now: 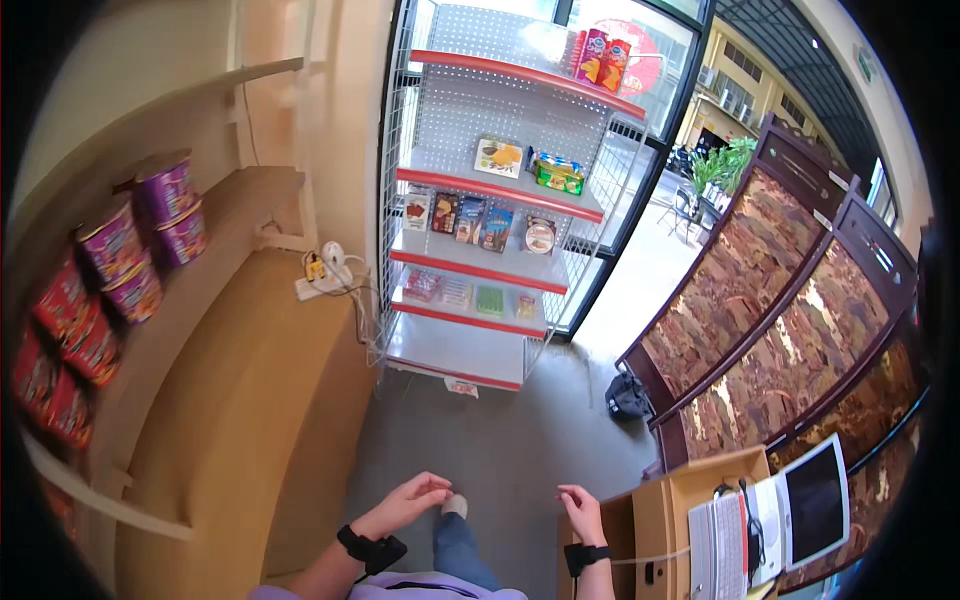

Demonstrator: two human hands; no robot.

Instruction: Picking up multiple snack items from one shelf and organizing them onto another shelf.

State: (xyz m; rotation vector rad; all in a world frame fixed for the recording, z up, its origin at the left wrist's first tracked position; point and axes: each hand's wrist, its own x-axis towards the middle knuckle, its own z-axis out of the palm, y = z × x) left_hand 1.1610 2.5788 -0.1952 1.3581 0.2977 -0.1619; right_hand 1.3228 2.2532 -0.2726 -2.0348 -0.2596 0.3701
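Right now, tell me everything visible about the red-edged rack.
Upright, pale and metal-looking, the rack stands on the grey floor before glass. It has a perforated back, wire-grid sides and five red-edged tiers; packages sit on the upper four. Neither the left hand nor the right hand touches it.

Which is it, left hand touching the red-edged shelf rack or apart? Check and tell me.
Apart. The head view shows it: grey floor lies plainly visible between the left hand and the red-edged shelf rack.
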